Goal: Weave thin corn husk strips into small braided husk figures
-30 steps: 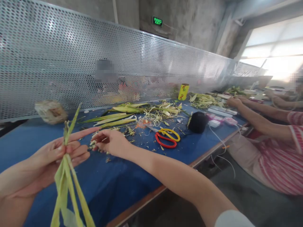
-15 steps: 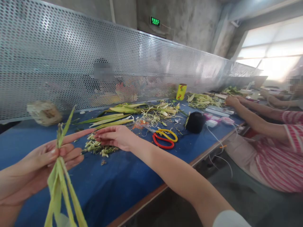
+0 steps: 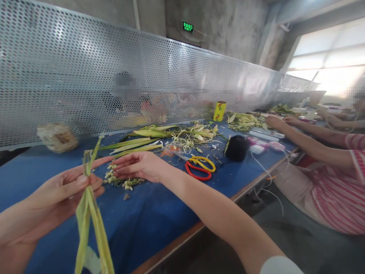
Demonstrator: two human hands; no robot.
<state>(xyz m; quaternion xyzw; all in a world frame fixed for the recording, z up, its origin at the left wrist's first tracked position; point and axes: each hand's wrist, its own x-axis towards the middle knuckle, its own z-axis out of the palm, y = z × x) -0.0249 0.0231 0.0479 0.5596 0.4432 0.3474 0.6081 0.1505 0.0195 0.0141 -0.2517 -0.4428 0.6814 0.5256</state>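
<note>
My left hand (image 3: pixel 76 186) pinches a bundle of long pale-green leaf strips (image 3: pixel 95 224) between thumb and fingers, its forefinger stretched to the right. The short cut ends stand up above the thumb, and the strips hang towards me in separate tails. My right hand (image 3: pixel 139 166) reaches over a small heap of chopped greenish bits (image 3: pixel 129 183), its fingers stretched out and nothing visible in them. The fingertips are close to the left forefinger. Behind it lie several long green leaves (image 3: pixel 134 144). Scissors (image 3: pixel 201 167) with one red and one yellow handle rest to the right.
A perforated metal screen (image 3: pixel 94 76) runs along the back of the blue table (image 3: pixel 159 217). On the table are a clear-wrapped bundle (image 3: pixel 57 137), a yellow cylinder (image 3: pixel 219 111), a black spool (image 3: pixel 237 148) and curly shreds (image 3: pixel 185 139). A co-worker in a striped shirt (image 3: pixel 336 190) sits at right.
My left hand and the leaf strips have moved to the right in view, closer to my right hand. My right hand stays over the heap. The camera view has shifted slightly.
</note>
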